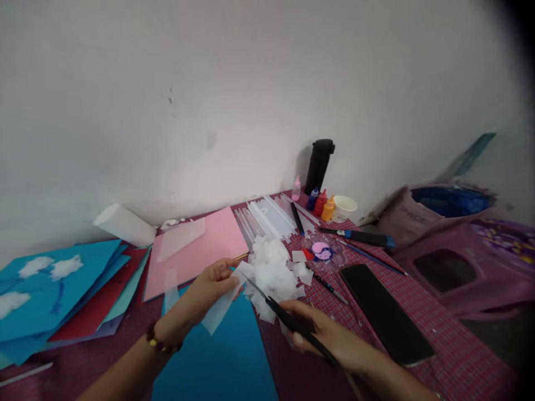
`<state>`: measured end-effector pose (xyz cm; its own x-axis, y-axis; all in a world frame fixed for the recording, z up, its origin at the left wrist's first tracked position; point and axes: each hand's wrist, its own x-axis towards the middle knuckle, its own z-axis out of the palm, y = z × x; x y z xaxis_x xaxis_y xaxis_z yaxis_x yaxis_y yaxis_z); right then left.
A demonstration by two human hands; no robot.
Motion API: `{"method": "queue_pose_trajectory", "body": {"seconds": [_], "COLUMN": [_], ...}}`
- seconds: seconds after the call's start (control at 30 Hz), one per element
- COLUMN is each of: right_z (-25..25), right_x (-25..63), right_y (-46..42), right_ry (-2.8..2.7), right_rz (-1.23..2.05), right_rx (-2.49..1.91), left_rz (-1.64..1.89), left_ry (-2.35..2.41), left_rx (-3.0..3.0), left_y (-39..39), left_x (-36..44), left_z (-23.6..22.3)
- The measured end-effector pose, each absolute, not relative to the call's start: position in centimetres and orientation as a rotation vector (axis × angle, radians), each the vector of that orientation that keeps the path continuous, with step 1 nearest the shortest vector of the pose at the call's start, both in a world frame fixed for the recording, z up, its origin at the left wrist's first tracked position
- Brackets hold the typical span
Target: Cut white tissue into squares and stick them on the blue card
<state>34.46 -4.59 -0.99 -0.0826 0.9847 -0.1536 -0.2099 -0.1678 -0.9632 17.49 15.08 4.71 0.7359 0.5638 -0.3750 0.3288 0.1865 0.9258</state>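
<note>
My left hand (pixel 213 287), a bead bracelet on its wrist, pinches a strip of thin white paper (pixel 221 306) that hangs down over a blue sheet (pixel 213 362). My right hand (pixel 311 328) is closed round black-handled scissors (pixel 292 323), their blades pointing at the strip's upper end near my left fingertips. Just beyond the blades, a heap of fluffy white cotton (pixel 271 267) lies with cut white paper pieces (pixel 303 273) around it. The fingers of my right hand are partly hidden by the handle.
Coloured sheets (pixel 121 301) and a white roll (pixel 125 223) lie left; a pink sheet (pixel 221 234) and clear sticks (pixel 267 217) are behind. Paint bottles (pixel 321 203), a black flask (pixel 320 167), a paint palette (pixel 324 250) and a phone (pixel 387 312) are right. A wall stands behind.
</note>
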Motion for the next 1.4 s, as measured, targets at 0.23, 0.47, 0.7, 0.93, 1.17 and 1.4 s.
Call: {"method": "queue_pose_trajectory", "body": {"seconds": [0.23, 0.47, 0.7, 0.93, 1.17, 1.4], "right_z": [-1.2, -1.5, -1.0, -1.2, -1.0, -1.3], "right_x": [34.7, 34.8, 34.8, 34.9, 35.3, 35.7], "right_y": [-4.5, -4.5, -4.7, -4.6, -4.9, -5.5], "right_ry": [-0.955, -0.903, -0.914, -0.873, -0.766, -0.78], "right_rz": [1.497, 1.474, 1.459, 1.4, 1.351, 1.45], "right_rx": [-1.084, -1.098, -1.152, -1.161, -1.179, -1.146], "left_rz": [0.129, 0.109, 0.117, -0.034, 0.052, 0.14], "left_ry": [0.774, 0.692, 0.692, 0.753, 0.89, 0.895], "left_rx": [1.449, 1.425, 1.496, 1.434, 1.444, 1.565], "left_y": [14.6, 14.6, 14.8, 16.0, 17.3, 17.9], "left_x": [19.0, 20.2, 20.6, 19.2, 19.0, 20.8], "left_z": [5.0, 5.0, 4.4, 3.4, 3.0, 4.7]}}
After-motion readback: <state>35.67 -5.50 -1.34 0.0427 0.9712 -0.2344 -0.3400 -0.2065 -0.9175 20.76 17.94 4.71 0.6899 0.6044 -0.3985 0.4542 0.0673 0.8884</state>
